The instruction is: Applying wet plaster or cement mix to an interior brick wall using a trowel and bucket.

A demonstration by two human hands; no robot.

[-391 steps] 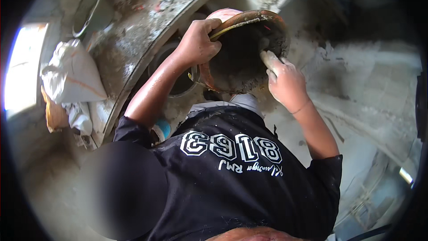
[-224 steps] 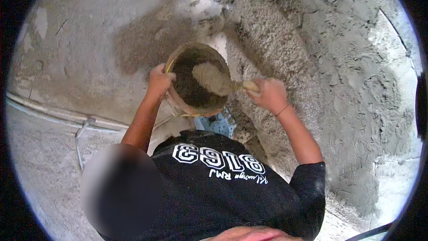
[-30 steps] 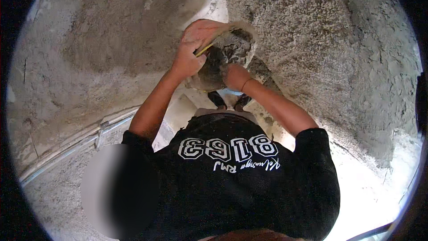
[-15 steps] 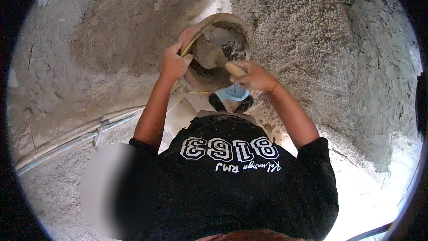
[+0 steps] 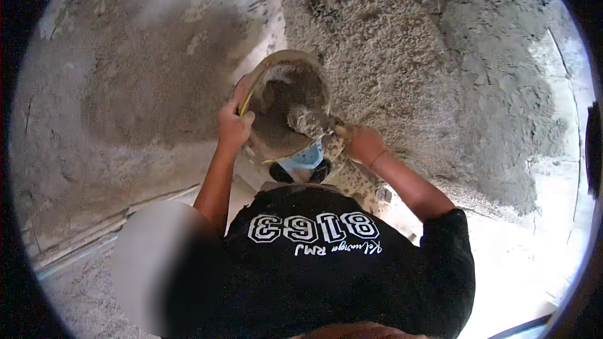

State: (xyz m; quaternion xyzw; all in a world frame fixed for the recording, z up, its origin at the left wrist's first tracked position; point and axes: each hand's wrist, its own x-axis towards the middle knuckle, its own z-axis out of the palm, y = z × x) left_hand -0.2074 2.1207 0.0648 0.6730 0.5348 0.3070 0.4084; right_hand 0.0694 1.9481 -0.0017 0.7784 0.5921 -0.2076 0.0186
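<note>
My left hand grips the left rim of a tilted, mortar-crusted bucket with a yellow edge on that side. Dark grey mix coats its inside. My right hand is closed on the wooden handle of a trowel at the bucket's right side; a lump of wet grey mortar sits on its blade inside the bucket. Below the bucket a light blue object shows beside my dark-shod feet.
A smooth grey wall rises on the left, meeting a rough, pebbly surface with wetter plaster farther right. Pale pipes run along the lower left. Bright light falls at the lower right.
The bucket and both hands have moved lower in the view. My right hand has drawn outward to the right, bringing the mortar-laden trowel blade to the bucket's right side.
</note>
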